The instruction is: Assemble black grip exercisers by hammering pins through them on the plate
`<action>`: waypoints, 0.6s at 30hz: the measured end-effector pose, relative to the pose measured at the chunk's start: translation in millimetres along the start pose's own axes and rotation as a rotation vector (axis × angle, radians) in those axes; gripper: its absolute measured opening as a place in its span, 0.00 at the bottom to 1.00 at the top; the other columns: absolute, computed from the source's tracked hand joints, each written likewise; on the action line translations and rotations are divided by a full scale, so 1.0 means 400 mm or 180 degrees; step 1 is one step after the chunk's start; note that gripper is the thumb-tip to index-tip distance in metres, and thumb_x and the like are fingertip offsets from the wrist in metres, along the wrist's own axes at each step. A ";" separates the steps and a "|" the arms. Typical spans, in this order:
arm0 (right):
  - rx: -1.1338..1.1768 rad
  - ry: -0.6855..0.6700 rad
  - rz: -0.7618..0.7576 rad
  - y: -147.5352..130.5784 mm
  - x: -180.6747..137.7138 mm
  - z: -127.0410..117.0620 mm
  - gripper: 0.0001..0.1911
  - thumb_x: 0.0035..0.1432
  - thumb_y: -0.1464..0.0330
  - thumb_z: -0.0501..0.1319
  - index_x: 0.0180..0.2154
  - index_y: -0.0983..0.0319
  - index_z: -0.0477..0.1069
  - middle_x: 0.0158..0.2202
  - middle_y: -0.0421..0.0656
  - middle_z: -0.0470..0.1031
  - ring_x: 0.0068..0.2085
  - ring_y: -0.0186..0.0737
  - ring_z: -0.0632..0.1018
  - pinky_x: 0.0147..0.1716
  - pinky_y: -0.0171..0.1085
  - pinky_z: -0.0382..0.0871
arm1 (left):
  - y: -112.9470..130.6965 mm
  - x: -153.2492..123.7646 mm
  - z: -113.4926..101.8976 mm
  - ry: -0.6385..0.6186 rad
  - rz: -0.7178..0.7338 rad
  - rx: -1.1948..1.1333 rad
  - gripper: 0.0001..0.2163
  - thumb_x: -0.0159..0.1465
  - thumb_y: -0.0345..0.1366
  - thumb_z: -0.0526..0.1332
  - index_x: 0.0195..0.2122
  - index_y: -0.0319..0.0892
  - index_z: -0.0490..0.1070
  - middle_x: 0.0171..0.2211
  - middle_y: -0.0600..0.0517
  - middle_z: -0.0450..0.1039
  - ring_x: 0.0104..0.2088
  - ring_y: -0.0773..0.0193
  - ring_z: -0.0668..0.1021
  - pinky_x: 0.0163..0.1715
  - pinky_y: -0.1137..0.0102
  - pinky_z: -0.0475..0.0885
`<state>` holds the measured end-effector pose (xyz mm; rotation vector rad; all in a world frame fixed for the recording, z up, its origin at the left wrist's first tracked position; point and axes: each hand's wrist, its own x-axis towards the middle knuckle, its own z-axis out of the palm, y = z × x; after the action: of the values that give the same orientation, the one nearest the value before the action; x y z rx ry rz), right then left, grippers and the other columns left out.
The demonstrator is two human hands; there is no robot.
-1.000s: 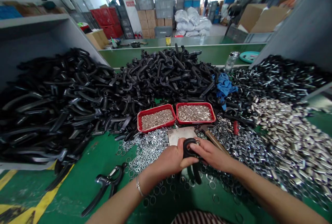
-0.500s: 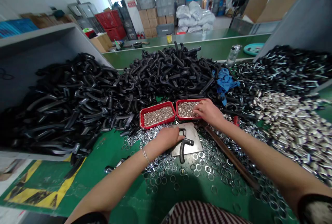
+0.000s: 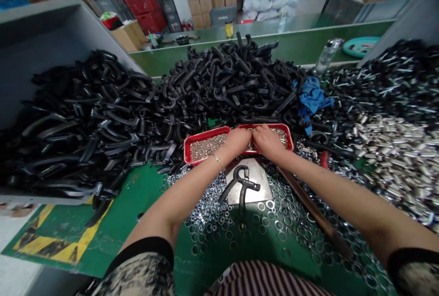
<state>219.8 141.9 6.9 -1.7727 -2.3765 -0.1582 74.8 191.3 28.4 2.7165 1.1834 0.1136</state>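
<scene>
I am reaching both hands forward to the two red trays at the far edge of my work spot. My left hand (image 3: 239,139) is resting where the left tray (image 3: 186,150) meets the right tray (image 3: 290,140), with its fingers bent down over the rims. My right hand (image 3: 268,141) is lying just beside it, nearly touching, with its fingertips down among the pins (image 3: 283,134) in the right tray. The fingers of both hands are curling away from me, so I cannot tell whether either one is pinching a pin or is loose.

The left tray is holding small silver parts (image 3: 206,146). Nearer to me, a black hand grip (image 3: 240,182) is lying free on a steel plate (image 3: 262,188), and neither hand is touching it. Loose rings (image 3: 206,211) are lying scattered around the plate on the green bench (image 3: 144,195). A hammer handle (image 3: 310,211) is lying under my right forearm, with a red screwdriver (image 3: 324,159) just beyond it. A heap of black handles (image 3: 222,86) is rising behind the trays, with a blue rag (image 3: 312,97) at its right edge and silver tubes (image 3: 394,150) piled further right.
</scene>
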 end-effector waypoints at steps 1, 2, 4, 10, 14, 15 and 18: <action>-0.0015 0.0044 -0.0003 -0.001 -0.005 0.004 0.12 0.67 0.74 0.52 0.40 0.69 0.74 0.41 0.58 0.74 0.48 0.55 0.69 0.46 0.46 0.63 | -0.001 -0.007 0.006 0.0053 -0.0002 -0.0018 0.12 0.65 0.22 0.53 0.41 0.32 0.77 0.43 0.34 0.77 0.47 0.48 0.80 0.52 0.58 0.71; -0.0002 0.0088 0.0008 -0.001 -0.010 0.008 0.13 0.67 0.73 0.50 0.40 0.68 0.73 0.41 0.58 0.74 0.47 0.55 0.69 0.46 0.46 0.63 | -0.003 -0.014 0.011 0.0111 -0.0007 -0.0052 0.13 0.66 0.22 0.52 0.41 0.32 0.77 0.43 0.33 0.77 0.48 0.48 0.79 0.53 0.57 0.71; 0.0057 0.0185 0.0117 0.000 -0.013 0.012 0.14 0.69 0.72 0.48 0.41 0.68 0.72 0.41 0.58 0.75 0.46 0.55 0.70 0.45 0.46 0.62 | -0.006 -0.022 0.016 0.0235 -0.0043 -0.0161 0.13 0.66 0.22 0.52 0.41 0.31 0.76 0.43 0.34 0.77 0.48 0.49 0.79 0.53 0.56 0.70; 0.0948 0.0539 0.1062 0.025 -0.019 -0.031 0.14 0.70 0.65 0.50 0.46 0.65 0.69 0.36 0.52 0.78 0.36 0.49 0.75 0.36 0.41 0.63 | -0.025 -0.062 0.001 0.0785 0.0000 -0.0812 0.14 0.67 0.24 0.52 0.48 0.36 0.74 0.46 0.42 0.74 0.48 0.57 0.77 0.53 0.64 0.70; 0.1853 0.0197 0.0164 0.006 -0.097 -0.068 0.09 0.67 0.65 0.55 0.37 0.61 0.72 0.38 0.47 0.77 0.41 0.44 0.76 0.43 0.41 0.67 | -0.035 -0.179 -0.005 0.1131 -0.0245 -0.1365 0.11 0.68 0.27 0.53 0.45 0.37 0.74 0.44 0.45 0.72 0.48 0.59 0.75 0.54 0.64 0.69; 0.2081 -0.0039 -0.0021 -0.009 -0.121 -0.069 0.09 0.67 0.66 0.55 0.37 0.60 0.72 0.38 0.46 0.77 0.41 0.43 0.76 0.43 0.41 0.68 | -0.037 -0.214 -0.004 0.1160 -0.0332 -0.1521 0.09 0.68 0.28 0.54 0.43 0.38 0.74 0.43 0.46 0.72 0.47 0.59 0.75 0.53 0.63 0.70; 0.2724 -0.0657 0.0100 -0.060 -0.178 -0.050 0.08 0.66 0.67 0.54 0.40 0.61 0.71 0.37 0.44 0.77 0.33 0.38 0.77 0.36 0.38 0.70 | -0.036 -0.304 0.001 0.1179 -0.0624 -0.2276 0.06 0.66 0.32 0.58 0.41 0.41 0.74 0.40 0.49 0.74 0.40 0.62 0.77 0.45 0.65 0.73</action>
<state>218.1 64.4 12.4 -1.4187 -2.0275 0.9361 -18.5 111.9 25.3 1.9880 1.1860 0.8604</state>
